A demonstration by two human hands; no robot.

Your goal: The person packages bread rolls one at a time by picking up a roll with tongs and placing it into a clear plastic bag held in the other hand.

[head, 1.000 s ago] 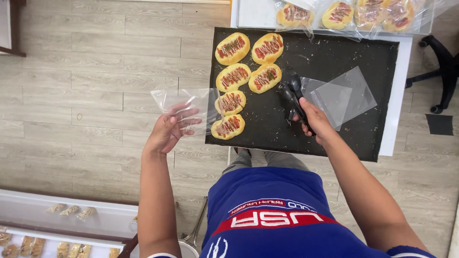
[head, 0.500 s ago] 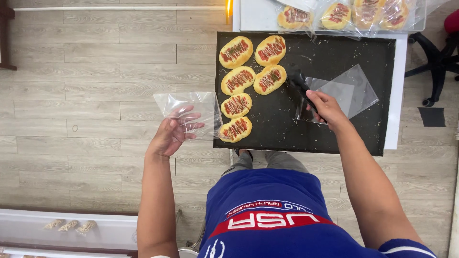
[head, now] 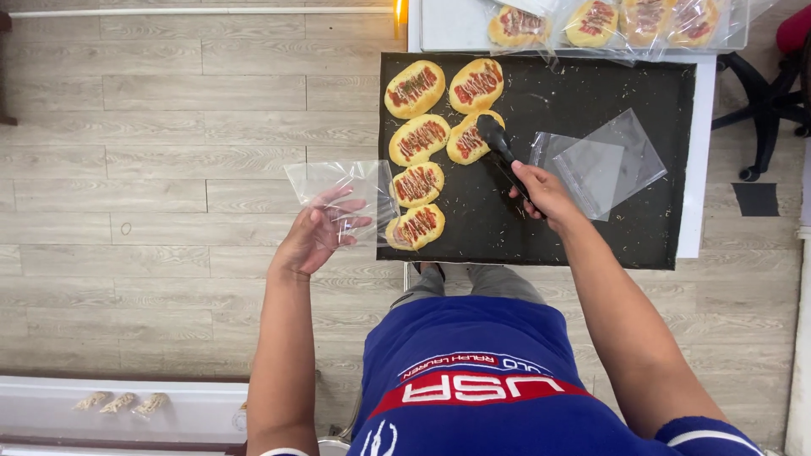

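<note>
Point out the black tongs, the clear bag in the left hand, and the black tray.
black tongs (head: 498, 145), head view, on the handle above the hand.
clear bag (head: 338, 186), head view, mid-film.
black tray (head: 541, 245), head view, bare surface.

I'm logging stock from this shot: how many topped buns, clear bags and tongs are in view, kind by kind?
Buns loose on the black tray: 6, first at
Buns bagged on the white tray: 4, first at
Empty clear bags: 3 (one in the left hand, two on the black tray)
Tongs: 1, in the right hand
Total: 14
</note>
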